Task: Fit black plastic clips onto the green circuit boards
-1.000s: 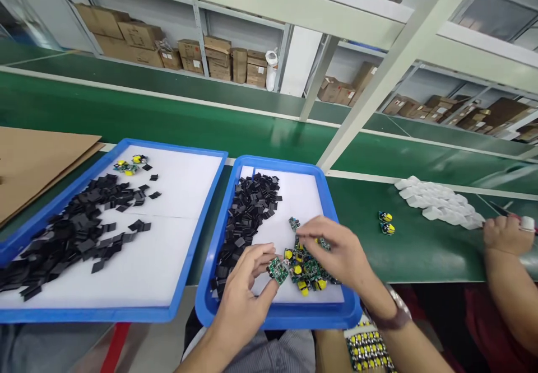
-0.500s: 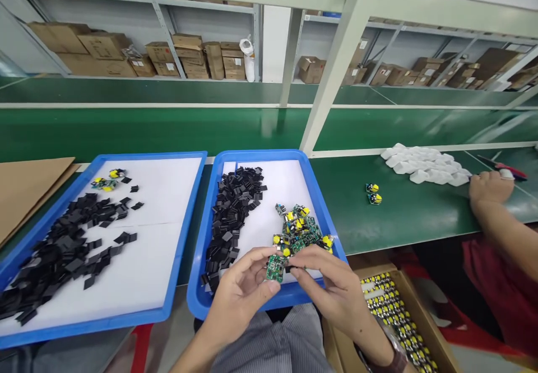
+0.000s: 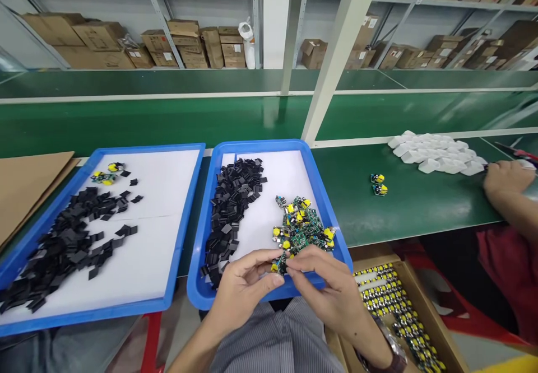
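My left hand [image 3: 242,287] and my right hand [image 3: 323,287] meet over the near rim of the middle blue tray [image 3: 202,292]. Both pinch one small green circuit board [image 3: 279,264] with a yellow part, held edge-on between the fingertips. Just beyond it, inside the tray, lies a pile of similar green boards with yellow parts [image 3: 303,227]. A heap of small black square pieces [image 3: 232,210] fills the tray's left side.
A second blue tray [image 3: 105,310] at the left holds several black squares and two boards. Brown cardboard [image 3: 25,185] lies far left. A box of boards [image 3: 395,306] stands at my right knee. Two boards [image 3: 378,183] and white casings [image 3: 437,159] lie on the green belt, near another person's hand [image 3: 506,178].
My right hand left the pile of boards and came back to meet my left hand at the tray's near rim. The board now sits edge-on between both hands.
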Demonstrator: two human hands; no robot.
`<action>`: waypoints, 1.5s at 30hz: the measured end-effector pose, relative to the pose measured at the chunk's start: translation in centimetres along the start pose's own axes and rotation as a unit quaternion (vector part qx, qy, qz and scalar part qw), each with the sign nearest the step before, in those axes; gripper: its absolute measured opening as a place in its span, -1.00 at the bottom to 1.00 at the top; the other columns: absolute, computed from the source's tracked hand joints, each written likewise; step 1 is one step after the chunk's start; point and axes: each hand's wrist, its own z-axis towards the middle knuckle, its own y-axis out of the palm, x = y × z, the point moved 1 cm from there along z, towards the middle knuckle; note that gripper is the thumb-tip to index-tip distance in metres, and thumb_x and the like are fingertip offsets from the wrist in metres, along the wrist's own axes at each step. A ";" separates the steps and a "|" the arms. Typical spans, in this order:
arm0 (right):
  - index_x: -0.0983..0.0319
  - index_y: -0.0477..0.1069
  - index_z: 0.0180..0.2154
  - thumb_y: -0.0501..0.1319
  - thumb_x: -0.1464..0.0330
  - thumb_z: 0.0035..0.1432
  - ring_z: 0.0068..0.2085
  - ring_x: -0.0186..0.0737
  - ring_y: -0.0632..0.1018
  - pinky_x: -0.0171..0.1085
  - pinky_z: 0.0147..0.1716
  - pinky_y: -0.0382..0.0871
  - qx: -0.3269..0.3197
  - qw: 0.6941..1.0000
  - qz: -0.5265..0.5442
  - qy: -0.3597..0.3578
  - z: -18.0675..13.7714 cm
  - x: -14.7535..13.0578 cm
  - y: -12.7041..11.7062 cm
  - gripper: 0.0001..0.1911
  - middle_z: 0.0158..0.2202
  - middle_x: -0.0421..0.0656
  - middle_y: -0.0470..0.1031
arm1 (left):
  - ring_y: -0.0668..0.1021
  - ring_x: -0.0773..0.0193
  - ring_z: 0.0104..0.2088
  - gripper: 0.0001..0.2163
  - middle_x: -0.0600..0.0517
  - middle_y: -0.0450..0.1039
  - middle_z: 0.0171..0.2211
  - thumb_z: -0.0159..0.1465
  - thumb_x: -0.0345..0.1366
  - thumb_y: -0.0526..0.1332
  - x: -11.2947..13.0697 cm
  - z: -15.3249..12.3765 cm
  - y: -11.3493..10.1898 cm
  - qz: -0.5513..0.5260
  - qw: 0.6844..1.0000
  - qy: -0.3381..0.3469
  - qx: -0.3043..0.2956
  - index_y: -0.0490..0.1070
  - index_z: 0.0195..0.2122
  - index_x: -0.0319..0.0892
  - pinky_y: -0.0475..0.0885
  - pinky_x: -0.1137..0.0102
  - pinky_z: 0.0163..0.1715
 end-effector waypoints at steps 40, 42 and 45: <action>0.15 0.64 -0.28 0.42 0.37 0.22 -0.33 -0.30 0.58 -0.32 -0.32 0.53 0.085 0.933 0.281 0.207 -0.7 2.8 2.6 -0.99 -0.35 -0.22 0.54 | 0.74 0.11 -0.10 -0.62 -0.09 0.65 0.05 0.21 -0.36 0.50 -0.1 -0.2 -0.1 0.074 0.996 0.043 -0.003 0.63 0.07 -0.03 0.72 0.30 -0.12; 0.16 0.64 -0.28 0.44 0.35 0.21 -0.38 -0.34 0.59 -0.33 -0.34 0.54 0.075 0.922 0.303 0.227 -0.8 2.9 2.4 -0.96 -0.37 -0.23 0.54 | 0.73 0.15 -0.09 -0.58 -0.09 0.57 0.15 0.26 -0.41 0.44 0.0 -0.3 -0.2 0.164 0.982 0.096 -0.007 0.59 0.14 0.02 0.72 0.33 -0.14; 0.17 0.64 -0.28 0.47 0.32 0.19 -0.45 -0.37 0.59 -0.34 -0.39 0.53 0.053 0.906 0.334 0.256 -0.8 2.7 2.1 -0.92 -0.41 -0.25 0.55 | 0.70 0.18 -0.05 -0.62 -0.05 0.62 0.03 0.33 -0.48 0.36 0.1 -0.5 -0.3 0.269 0.948 0.170 0.006 0.57 0.13 0.01 0.68 0.30 -0.04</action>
